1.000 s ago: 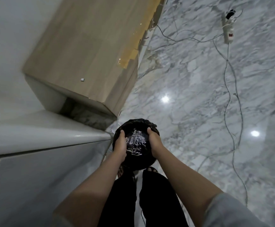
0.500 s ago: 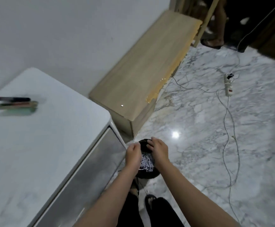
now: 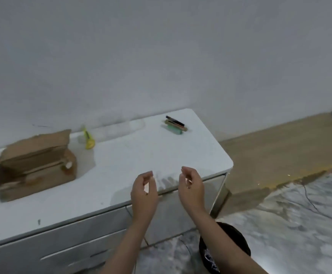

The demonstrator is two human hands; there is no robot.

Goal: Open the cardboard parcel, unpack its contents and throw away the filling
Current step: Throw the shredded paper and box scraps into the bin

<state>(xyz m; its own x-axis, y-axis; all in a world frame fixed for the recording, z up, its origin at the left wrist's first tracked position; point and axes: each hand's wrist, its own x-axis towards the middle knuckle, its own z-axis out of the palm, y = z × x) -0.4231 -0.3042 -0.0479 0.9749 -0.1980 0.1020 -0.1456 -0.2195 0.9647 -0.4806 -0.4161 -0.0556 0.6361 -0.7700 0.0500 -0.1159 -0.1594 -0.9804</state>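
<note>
Above the front edge of the white bench (image 3: pixel 121 167) both hands hang empty: the left hand (image 3: pixel 144 191) and the right hand (image 3: pixel 191 187) face each other with fingers loosely curled, each grip slack and holding nothing. Below the right forearm, on the marble floor (image 3: pixel 289 224), sits the black bin (image 3: pixel 236 240), with a little white shredded filling (image 3: pixel 210 259) visible at its inner edge. Well to the left on the bench lies the cardboard parcel (image 3: pixel 34 165), its flaps up and open, a small pale bit showing at its right end. Just behind it stands a yellow tool (image 3: pixel 89 140), blurred, possibly a cutter, and farther right near the back edge lies a small stack of slim items (image 3: pixel 175 126), apparently the unpacked contents. Beyond the bench runs a low wooden ledge (image 3: pixel 279 147). Judging by this, the filling is being discarded and one load has gone in; the next move probably calls for reaching left to the parcel to check for any remaining shreds. Half a second ago both hands were down at the bin's mouth over the white shreds; now they have lifted away empty and the view has swung up to the bench.
</note>
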